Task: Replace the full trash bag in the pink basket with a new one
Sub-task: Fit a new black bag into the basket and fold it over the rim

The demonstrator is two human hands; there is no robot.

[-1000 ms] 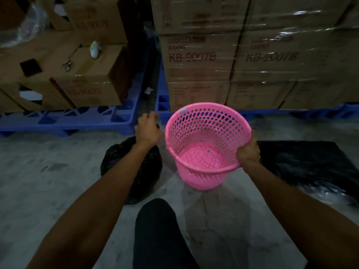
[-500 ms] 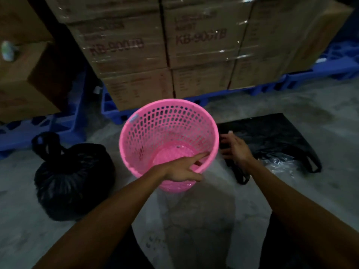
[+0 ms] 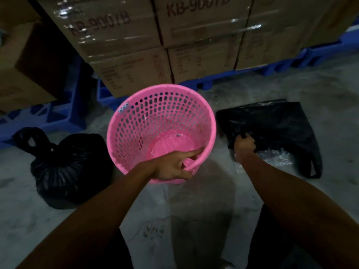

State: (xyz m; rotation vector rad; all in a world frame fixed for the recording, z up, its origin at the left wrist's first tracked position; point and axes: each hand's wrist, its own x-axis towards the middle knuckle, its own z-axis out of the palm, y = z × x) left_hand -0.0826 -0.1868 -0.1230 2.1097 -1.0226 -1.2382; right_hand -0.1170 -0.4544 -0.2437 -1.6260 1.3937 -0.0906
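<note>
The pink basket (image 3: 136,121) stands on the concrete floor in the middle, with no bag inside it. My left hand (image 3: 172,166) grips its near rim, the forefinger laid along the inside. A full black trash bag (image 3: 71,167), tied at the top, sits on the floor left of the basket. To the right lies a flat new black bag (image 3: 281,129). My right hand (image 3: 244,144) is closed on the near left part of this flat bag.
Stacked cardboard boxes (image 3: 174,45) wrapped in film stand on blue pallets (image 3: 272,65) just behind the basket. More boxes and another blue pallet (image 3: 48,117) are at the left. A clear plastic sheet (image 3: 275,158) lies under the flat bag. My knees are at the bottom edge.
My left hand left the tied full bag and took the basket's near rim. My right hand let go of the rim, reached right and closed on the flat black bag.
</note>
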